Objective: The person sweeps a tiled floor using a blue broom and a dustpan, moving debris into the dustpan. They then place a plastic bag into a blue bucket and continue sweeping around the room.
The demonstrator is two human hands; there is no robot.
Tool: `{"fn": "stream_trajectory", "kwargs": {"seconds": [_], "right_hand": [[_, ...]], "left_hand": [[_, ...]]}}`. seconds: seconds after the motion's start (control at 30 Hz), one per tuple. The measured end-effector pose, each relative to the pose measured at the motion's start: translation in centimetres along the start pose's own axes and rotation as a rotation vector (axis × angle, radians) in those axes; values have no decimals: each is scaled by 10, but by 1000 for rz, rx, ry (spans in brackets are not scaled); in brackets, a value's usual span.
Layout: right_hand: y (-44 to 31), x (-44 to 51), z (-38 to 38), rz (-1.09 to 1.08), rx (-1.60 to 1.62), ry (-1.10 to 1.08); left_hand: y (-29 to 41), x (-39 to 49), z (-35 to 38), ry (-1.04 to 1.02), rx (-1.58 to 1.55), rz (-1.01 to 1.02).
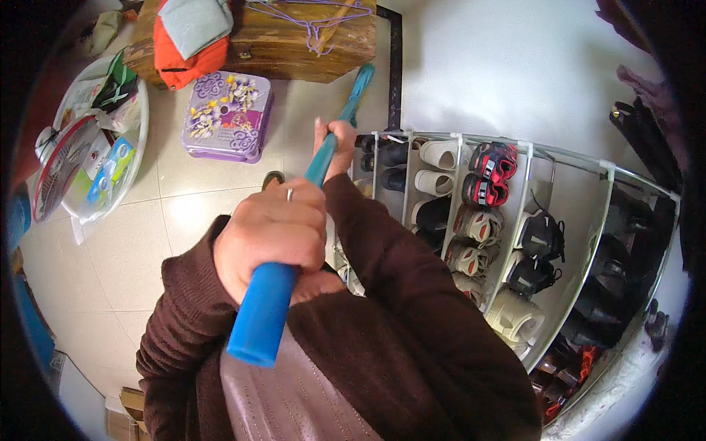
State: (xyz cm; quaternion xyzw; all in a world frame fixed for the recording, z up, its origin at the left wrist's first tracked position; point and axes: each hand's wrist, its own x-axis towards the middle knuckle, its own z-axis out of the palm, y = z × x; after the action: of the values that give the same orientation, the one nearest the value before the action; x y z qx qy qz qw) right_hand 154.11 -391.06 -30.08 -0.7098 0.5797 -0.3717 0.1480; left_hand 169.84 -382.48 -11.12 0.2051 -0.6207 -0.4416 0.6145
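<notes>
A long broom-like pole runs from just below my face down toward the floor, with a blue grip (262, 317) at the near end and a teal shaft (322, 160) beyond. My left hand (270, 231), wearing a ring, is wrapped around the pole just past the blue grip. Farther down, my right hand (341, 144) grips the shaft with its thumb lying alongside. The teal far end (362, 80) widens beside the right corner of a wooden chest (292, 63); whether it has bristles is unclear.
A multi-tier shoe rack (527, 187) full of shoes stands along the right wall. On the tiled floor (138, 253) are a purple flowered box (226, 116) and a white tub (144, 110) of packages. Folded clothes (193, 38) and purple hangers (311, 25) lie on the chest.
</notes>
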Motion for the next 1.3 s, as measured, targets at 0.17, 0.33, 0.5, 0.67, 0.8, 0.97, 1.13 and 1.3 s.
{"fn": "stream_trajectory", "kwargs": {"seconds": [0.17,0.33,0.5,0.67,0.8,0.97,1.13,1.3], "right_hand": [[-50,-40,-3,-116,173,-28],[-84,-20,-50,-424,255,-519],[-63,-1,-62,-475,59,-249],[-12,17,-47,-237,-13,-77],[22,4,-25,-208,-1,-43],[-6,-25,-25,-319,64,-414],[-59,-61,-16,-391,190,-552],[-116,-114,-19,-453,332,-855]], "left_hand": [[59,-23,-8,-27,-22,9],[95,-28,-16,-138,-93,83],[90,-25,-6,154,-83,56],[43,-43,8,267,127,-47],[10,-64,27,218,85,-86],[36,-96,24,263,108,-42],[95,-126,13,438,149,-27],[163,-175,15,555,267,-23]]}}
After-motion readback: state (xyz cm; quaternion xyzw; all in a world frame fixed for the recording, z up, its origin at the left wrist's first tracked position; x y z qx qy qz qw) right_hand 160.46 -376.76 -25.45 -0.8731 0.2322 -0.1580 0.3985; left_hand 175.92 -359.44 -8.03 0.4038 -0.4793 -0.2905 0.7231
